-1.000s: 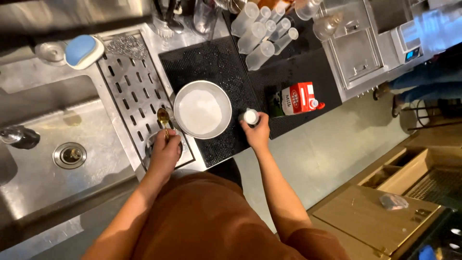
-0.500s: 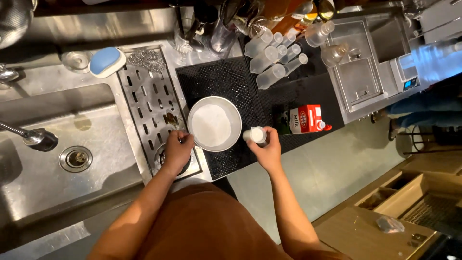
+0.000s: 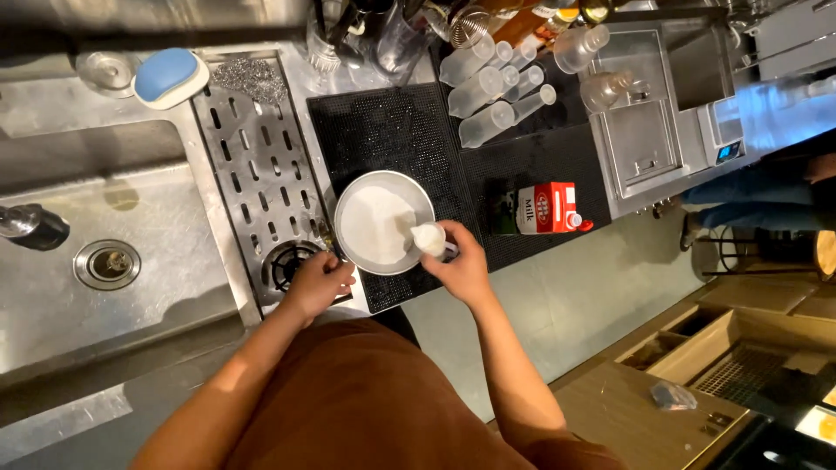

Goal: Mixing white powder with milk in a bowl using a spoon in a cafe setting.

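Note:
A round metal bowl point(image 3: 348, 209) holding something white stands on a black rubber mat point(image 3: 383, 130) at the counter's front edge. My right hand point(image 3: 463, 265) grips a small white cup point(image 3: 428, 238), tilted over the bowl's right rim. My left hand point(image 3: 318, 283) rests at the bowl's lower left, fingers closed near the rim; whether it holds anything small cannot be made out. A red and white milk carton point(image 3: 544, 209) lies on its side to the right of the bowl.
A steel sink point(image 3: 96, 226) with a drain and a tap lies at left, beside a slotted drainboard point(image 3: 252, 165). A blue sponge holder point(image 3: 170, 74) sits at the back. Several clear plastic bottles point(image 3: 492, 87) lie behind the mat. A steel box unit point(image 3: 644, 139) stands at right.
My right hand has moved left with the small white cup and tipped it over the bowl's rim. My left hand stays at the bowl's lower left.

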